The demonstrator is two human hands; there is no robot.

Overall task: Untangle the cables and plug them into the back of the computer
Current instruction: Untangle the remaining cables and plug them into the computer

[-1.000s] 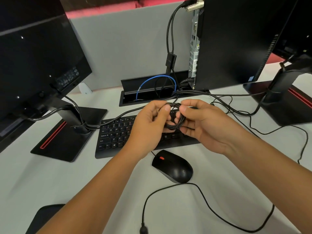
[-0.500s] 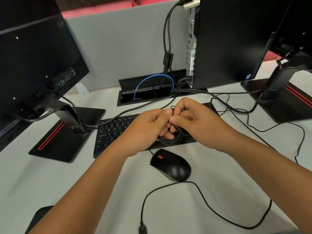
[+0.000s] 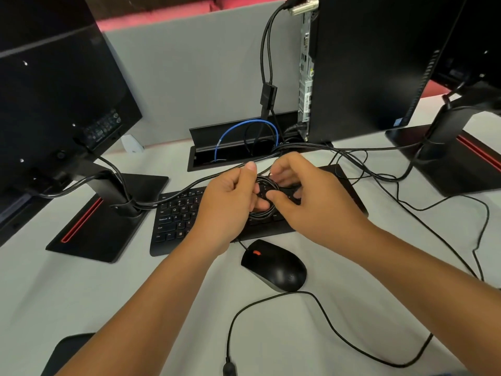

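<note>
A coiled bundle of black cable (image 3: 264, 213) hangs just above the black keyboard (image 3: 179, 221). My left hand (image 3: 230, 202) grips the coil's left side, thumb up. My right hand (image 3: 306, 196) pinches the coil's upper right between thumb and fingers. The black computer tower (image 3: 374, 63) stands behind, its rear port panel (image 3: 305, 74) facing left with cables plugged in near the top. A black mouse (image 3: 273, 265) lies in front of the keyboard; its loose cable (image 3: 336, 332) loops across the table to a plug (image 3: 229, 369) at the bottom edge.
A monitor (image 3: 54, 85) on a black stand stands at the left, another monitor stand (image 3: 447, 147) at the right. An open cable tray (image 3: 244, 147) with a blue cable sits behind the keyboard. Thin black cables (image 3: 433, 207) trail over the white table at the right.
Both hands have dropped the coil lower over the keyboard. My right hand has shifted its pinch from the coil's top towards its right side, fingers spread wider.
</note>
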